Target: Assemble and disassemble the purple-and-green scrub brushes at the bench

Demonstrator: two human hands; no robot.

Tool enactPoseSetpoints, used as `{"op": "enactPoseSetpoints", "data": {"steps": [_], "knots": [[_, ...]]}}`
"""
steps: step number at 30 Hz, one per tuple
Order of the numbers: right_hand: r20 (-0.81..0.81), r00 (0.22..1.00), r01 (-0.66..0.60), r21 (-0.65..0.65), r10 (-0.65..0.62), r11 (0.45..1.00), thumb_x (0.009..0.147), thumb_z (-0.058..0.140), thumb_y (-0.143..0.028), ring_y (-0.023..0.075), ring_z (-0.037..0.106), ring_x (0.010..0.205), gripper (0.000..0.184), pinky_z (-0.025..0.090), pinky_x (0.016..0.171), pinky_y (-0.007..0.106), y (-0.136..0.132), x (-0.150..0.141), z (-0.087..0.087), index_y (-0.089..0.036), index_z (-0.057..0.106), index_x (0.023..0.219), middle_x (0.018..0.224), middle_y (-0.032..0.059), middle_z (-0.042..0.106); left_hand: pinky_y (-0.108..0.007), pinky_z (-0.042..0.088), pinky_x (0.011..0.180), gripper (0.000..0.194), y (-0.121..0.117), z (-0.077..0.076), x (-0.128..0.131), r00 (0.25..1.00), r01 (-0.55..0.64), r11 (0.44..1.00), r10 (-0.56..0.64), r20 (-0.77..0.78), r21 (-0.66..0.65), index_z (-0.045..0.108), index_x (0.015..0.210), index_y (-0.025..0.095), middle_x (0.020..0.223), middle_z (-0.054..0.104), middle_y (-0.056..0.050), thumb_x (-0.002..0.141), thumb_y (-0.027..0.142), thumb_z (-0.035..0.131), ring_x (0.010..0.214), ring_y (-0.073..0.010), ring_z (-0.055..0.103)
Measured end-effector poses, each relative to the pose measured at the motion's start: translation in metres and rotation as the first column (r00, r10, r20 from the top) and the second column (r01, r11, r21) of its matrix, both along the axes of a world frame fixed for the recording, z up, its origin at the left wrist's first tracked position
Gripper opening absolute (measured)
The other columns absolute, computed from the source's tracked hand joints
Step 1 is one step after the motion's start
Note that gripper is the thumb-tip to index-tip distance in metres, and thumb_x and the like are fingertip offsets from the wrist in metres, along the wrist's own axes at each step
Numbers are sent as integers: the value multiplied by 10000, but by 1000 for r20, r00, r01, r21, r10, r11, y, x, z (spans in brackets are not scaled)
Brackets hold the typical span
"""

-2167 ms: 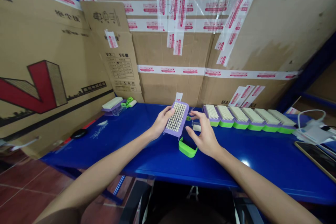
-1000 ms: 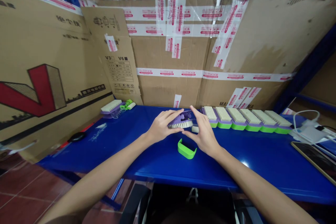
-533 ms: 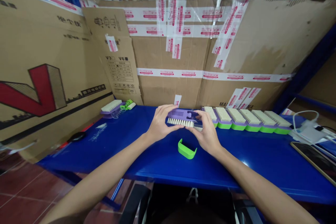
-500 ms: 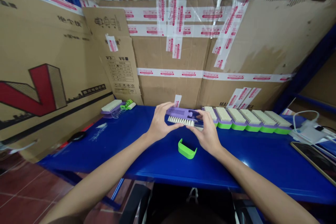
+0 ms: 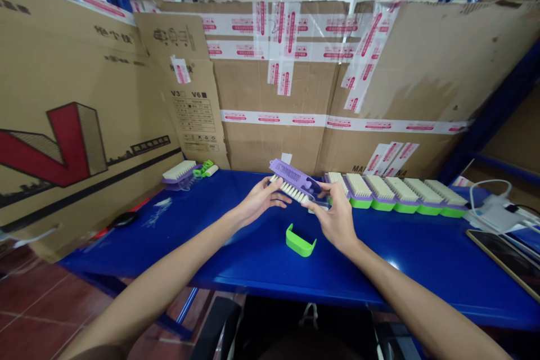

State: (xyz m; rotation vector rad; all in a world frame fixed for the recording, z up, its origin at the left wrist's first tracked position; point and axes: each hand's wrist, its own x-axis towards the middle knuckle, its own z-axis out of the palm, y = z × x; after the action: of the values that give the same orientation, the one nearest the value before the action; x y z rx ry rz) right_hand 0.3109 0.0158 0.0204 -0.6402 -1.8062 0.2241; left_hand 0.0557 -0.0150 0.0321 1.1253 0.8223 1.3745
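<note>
A purple brush [image 5: 295,178] with white bristles is held over the blue table, its left end tilted up. My right hand [image 5: 338,216] is closed on its right end, thumb in front and fingers behind. Clear plastic shows by that end, partly covered by the fingers. My left hand [image 5: 262,201] is at the left end, thumb against the bristles and the other fingers apart below. Whether it bears any weight is hard to see. A green curved clip-like piece [image 5: 300,243] lies on the table below the hands.
Several brushes with green bases [image 5: 383,202] stand in a row at the back right. Another purple brush [image 5: 179,171] and small green parts [image 5: 205,169] lie back left. A phone [image 5: 506,259] and white cables are at the right edge. Cardboard [image 5: 270,79] walls the back.
The brush has tilted, its left end rising and its right end dipping. My left hand has loosened from that end and turned, its fingers now below the bristles. My right hand keeps its grip.
</note>
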Motion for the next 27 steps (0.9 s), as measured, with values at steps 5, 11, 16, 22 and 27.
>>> {"op": "enactPoseSetpoints", "data": {"steps": [5,11,16,22,27], "knots": [[25,1000,6,59,-8,998,1052,804,-583,288,688,898,394,591,844,472,-2,0,-1,-255,694,1242,979,49,672,-364,697,784,582,-5,3,4,999,41,999,-41,24,13,658,1224,176,1134,821,-139,897,536,977,901,-247,848],[96,995,-20,114,9,993,1095,766,-518,289,693,883,299,569,830,461,-4,1,0,-252,711,1220,914,41,675,-335,672,763,541,-10,-1,12,994,95,995,-92,-59,42,735,1206,131,1128,830,-187,904,510,974,908,-248,833],[105,994,-37,110,25,993,1096,759,-534,292,697,864,300,574,834,463,-3,1,1,-266,707,1222,883,30,663,-343,668,762,573,-10,1,13,998,0,996,5,-57,87,760,1183,131,1141,806,-159,843,515,1015,922,-237,797],[193,981,-43,150,13,988,1171,649,-414,276,706,870,173,528,799,430,-4,1,0,-263,726,1143,937,55,717,-361,648,820,595,-7,5,11,994,-101,988,105,-27,119,770,1225,153,1210,800,-140,842,547,999,979,-238,773],[298,954,-76,122,36,990,1195,579,-310,262,739,929,150,526,854,423,-5,-1,0,-247,715,1208,1098,84,787,-363,615,936,570,0,2,5,973,-212,961,224,-53,178,788,1225,172,1272,806,-128,858,569,969,1105,-261,762]]}}
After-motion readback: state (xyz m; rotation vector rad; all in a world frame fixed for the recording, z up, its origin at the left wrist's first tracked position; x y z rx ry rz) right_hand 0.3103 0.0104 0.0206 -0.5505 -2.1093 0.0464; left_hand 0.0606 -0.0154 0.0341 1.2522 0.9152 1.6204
